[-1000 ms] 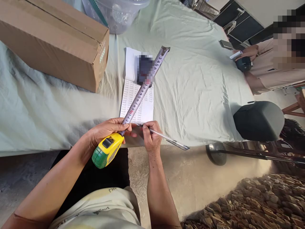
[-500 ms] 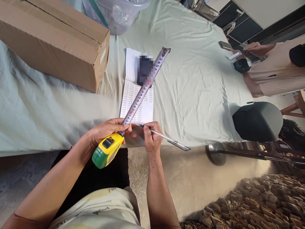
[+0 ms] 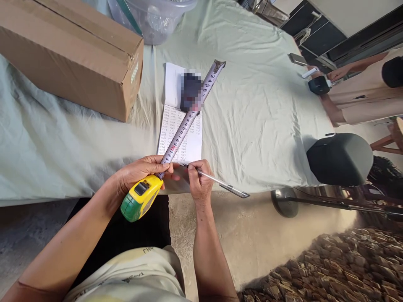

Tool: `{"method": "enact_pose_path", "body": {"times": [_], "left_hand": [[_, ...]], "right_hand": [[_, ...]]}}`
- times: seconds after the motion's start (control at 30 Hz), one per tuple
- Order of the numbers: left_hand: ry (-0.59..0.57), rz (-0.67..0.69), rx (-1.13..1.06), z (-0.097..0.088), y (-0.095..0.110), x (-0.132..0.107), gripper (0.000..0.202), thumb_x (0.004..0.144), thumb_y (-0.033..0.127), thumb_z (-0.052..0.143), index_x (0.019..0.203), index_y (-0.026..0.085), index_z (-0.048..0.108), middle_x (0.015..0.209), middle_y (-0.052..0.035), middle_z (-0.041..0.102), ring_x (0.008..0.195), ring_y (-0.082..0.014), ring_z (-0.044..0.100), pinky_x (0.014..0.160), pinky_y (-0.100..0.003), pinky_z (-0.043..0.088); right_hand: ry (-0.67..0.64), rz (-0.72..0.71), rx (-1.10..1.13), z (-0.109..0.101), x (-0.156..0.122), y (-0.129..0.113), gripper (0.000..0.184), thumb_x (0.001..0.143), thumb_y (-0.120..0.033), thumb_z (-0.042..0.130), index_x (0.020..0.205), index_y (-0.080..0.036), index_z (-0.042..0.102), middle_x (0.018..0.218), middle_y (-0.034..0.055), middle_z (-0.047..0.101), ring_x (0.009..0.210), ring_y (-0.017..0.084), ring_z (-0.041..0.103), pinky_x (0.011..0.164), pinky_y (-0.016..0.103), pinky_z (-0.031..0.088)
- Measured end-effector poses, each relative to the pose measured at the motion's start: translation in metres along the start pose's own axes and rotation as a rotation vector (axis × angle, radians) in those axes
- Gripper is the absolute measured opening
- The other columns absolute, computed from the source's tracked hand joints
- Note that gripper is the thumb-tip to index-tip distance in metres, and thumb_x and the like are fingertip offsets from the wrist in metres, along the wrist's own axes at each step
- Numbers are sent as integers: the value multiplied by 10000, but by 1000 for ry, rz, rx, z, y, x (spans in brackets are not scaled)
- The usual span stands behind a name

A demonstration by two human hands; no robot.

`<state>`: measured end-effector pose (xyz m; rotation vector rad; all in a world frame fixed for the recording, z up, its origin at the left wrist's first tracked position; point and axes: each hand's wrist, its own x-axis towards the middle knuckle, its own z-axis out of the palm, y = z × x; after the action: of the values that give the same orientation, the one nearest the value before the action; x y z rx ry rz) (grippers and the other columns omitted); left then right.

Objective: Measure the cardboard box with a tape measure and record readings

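Note:
My left hand (image 3: 147, 170) is closed on a tape measure (image 3: 141, 197) with a yellow and green case. Its blade, pulled out, slants up and right across a sheet of paper (image 3: 166, 136) filled with columns of small handwriting. Between thumb and fingers my right hand (image 3: 201, 180) pinches a pen (image 3: 225, 184), its tip at the paper's lower edge. On the upper half of the paper lies a dark object (image 3: 190, 90), blurred out, with the blade passing over its lower right side.
A cardboard box (image 3: 72, 54) and a clear plastic tub (image 3: 154, 21) stand on the pale green cloth (image 3: 248, 109). At the right are a dark rounded seat (image 3: 340, 159), another person's hand (image 3: 336, 74) and a black device (image 3: 319, 85). Wood pieces (image 3: 333, 268) are heaped on the floor.
Both my hands, the tape measure and the pen stay almost in place. The other person's hand at the right has moved down toward the black device.

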<state>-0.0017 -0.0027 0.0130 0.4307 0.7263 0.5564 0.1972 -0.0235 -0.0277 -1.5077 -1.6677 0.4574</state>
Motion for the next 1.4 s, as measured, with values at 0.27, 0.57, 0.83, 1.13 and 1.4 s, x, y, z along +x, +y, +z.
{"method": "enact_pose_path", "body": {"times": [0.27, 0.57, 0.83, 1.13, 1.4], "left_hand": [[-7, -4, 13, 0, 0, 0, 67, 800, 221, 669, 770, 161, 666, 1027, -78, 667, 1056, -250, 648, 578, -187, 509], [7, -7, 41, -1, 0, 0, 72, 816, 228, 654, 796, 163, 675, 1162, -89, 658, 984, -204, 664, 592, -191, 516], [21, -55, 11, -1, 1, 0, 101, 840, 204, 627, 753, 156, 645, 924, -73, 708, 658, -104, 649, 574, -187, 512], [12, -30, 17, -3, -1, 2, 83, 828, 201, 636, 762, 155, 657, 1010, -96, 701, 917, -190, 680, 584, -188, 517], [31, -24, 17, 0, 1, -1, 45, 795, 183, 656, 763, 151, 663, 1164, -99, 654, 1034, -237, 657, 584, -192, 522]], "right_hand": [[121, 30, 57, 1, -5, 4, 142, 850, -187, 474, 717, -217, 514, 645, -28, 538, 572, 138, 521, 560, 278, 397], [67, 19, 37, 1, -2, 4, 157, 868, -198, 477, 719, -212, 523, 648, -17, 552, 627, 153, 522, 614, 290, 403], [42, 10, -5, 2, -1, 3, 160, 853, -193, 470, 700, -216, 511, 653, -14, 540, 632, 155, 506, 610, 295, 391], [46, -14, 0, 2, -1, 3, 168, 847, -173, 465, 687, -215, 496, 631, -22, 516, 613, 151, 493, 605, 290, 386], [101, 38, 8, 1, -3, 4, 149, 843, -169, 471, 706, -216, 506, 626, -33, 519, 588, 138, 494, 571, 272, 381]]}}
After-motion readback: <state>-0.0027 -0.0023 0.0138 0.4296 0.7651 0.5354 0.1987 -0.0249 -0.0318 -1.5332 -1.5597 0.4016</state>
